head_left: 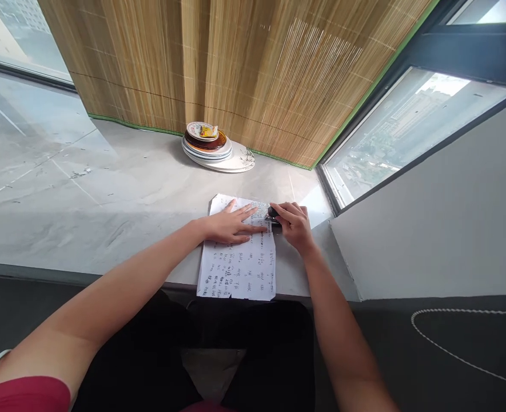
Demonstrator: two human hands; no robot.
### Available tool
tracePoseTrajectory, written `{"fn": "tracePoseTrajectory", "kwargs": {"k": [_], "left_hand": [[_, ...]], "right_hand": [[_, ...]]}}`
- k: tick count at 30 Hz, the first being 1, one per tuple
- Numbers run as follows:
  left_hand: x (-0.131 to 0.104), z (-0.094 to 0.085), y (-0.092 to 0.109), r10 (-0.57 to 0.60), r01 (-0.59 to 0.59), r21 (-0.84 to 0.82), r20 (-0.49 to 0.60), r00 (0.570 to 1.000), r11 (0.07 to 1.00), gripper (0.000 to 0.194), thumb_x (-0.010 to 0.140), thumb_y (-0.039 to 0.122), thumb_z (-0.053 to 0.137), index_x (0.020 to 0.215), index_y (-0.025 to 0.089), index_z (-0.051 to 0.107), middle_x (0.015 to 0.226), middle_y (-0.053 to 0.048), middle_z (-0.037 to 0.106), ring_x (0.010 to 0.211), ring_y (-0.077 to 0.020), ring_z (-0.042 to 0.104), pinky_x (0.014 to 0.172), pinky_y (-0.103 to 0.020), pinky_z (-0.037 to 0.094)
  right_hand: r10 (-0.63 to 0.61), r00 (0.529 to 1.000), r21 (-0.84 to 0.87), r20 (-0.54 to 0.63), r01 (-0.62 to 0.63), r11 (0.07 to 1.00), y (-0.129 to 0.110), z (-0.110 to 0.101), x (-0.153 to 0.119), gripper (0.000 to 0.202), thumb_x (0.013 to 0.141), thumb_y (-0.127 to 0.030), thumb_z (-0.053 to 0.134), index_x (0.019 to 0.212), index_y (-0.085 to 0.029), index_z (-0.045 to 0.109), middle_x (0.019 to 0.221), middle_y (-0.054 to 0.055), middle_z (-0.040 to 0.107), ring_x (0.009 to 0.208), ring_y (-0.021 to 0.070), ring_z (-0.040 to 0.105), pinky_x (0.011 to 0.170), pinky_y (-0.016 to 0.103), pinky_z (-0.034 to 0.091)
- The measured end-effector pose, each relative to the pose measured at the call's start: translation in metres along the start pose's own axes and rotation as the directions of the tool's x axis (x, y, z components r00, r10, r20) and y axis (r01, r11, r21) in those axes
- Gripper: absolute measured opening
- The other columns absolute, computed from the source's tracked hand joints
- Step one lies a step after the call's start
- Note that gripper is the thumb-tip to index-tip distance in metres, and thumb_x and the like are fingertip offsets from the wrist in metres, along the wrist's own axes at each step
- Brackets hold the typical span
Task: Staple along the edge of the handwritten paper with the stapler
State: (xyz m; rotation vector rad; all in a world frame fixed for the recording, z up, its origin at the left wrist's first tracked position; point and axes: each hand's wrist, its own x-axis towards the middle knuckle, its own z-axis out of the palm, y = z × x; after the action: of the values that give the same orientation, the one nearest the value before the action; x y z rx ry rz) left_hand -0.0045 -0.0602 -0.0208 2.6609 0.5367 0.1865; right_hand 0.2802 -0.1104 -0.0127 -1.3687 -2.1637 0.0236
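Note:
A white sheet of paper (257,263) covered with handwriting lies on the grey marble ledge, its lower edge near the ledge's front. My left hand (235,225) rests flat on the sheet's upper part, fingers spread, holding nothing. At the sheet's upper right edge my right hand (294,224) is closed round a small dark object (272,212) with a rounded black end. A dark, flat part of it shows under my fingers at the paper's edge. The rest of this object is hidden by my hand, so I cannot tell what it is.
Stacked plates (207,150), with a small yellow packet (208,132) on top, stand beyond the paper on the marble ledge (141,183). A bamboo blind (235,68) hangs behind them. A window (407,126) and a white wall (441,229) are at the right.

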Motion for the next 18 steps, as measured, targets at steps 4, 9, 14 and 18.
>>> {"fn": "tracePoseTrajectory", "kwargs": {"k": [4,9,14,18], "left_hand": [[-0.001,-0.005,0.001,-0.028,0.027,0.028,0.028,0.999,0.999,0.058,0.106,0.054,0.053,0.163,0.047,0.043,0.181,-0.001,0.018,0.167,-0.0349,0.014,0.131,-0.068,0.002],[-0.002,-0.003,-0.003,-0.046,0.045,0.054,0.017,0.999,0.998,0.071,0.104,0.059,0.054,0.167,0.027,0.041,0.177,-0.017,0.025,0.166,-0.0335,0.021,0.132,-0.065,0.003],[0.001,0.000,-0.018,-0.034,0.034,-0.007,-0.178,0.983,0.999,0.053,0.106,0.043,0.050,0.155,0.024,0.055,0.170,-0.015,0.043,0.158,-0.0305,0.039,0.130,-0.057,0.024],[0.000,-0.005,-0.033,-0.164,0.115,-0.119,-0.603,0.781,0.986,0.044,0.091,0.007,0.041,0.117,0.020,0.073,0.129,-0.011,0.072,0.123,-0.0257,0.065,0.111,-0.045,0.048]], "right_hand": [[0.086,0.996,0.037,0.016,-0.087,0.996,0.017,-0.008,-0.005,0.046,0.101,-0.029,0.057,0.146,-0.031,0.066,0.120,0.008,0.075,0.110,0.0300,0.066,0.096,0.047,0.049],[0.318,0.944,-0.022,-0.092,-0.321,0.947,0.017,-0.011,-0.008,0.039,0.094,-0.038,0.065,0.131,-0.027,0.071,0.117,0.012,0.077,0.103,0.0337,0.070,0.085,0.046,0.056],[0.454,0.790,0.108,-0.412,-0.453,0.885,-0.043,-0.020,-0.002,0.032,0.097,-0.040,0.060,0.123,-0.022,0.067,0.106,0.015,0.076,0.095,0.0339,0.071,0.082,0.045,0.056],[0.450,0.877,0.155,-0.170,-0.427,0.891,-0.120,0.010,0.002,0.021,0.095,-0.032,0.062,0.115,-0.026,0.064,0.104,0.008,0.075,0.092,0.0279,0.070,0.076,0.036,0.052]]}}
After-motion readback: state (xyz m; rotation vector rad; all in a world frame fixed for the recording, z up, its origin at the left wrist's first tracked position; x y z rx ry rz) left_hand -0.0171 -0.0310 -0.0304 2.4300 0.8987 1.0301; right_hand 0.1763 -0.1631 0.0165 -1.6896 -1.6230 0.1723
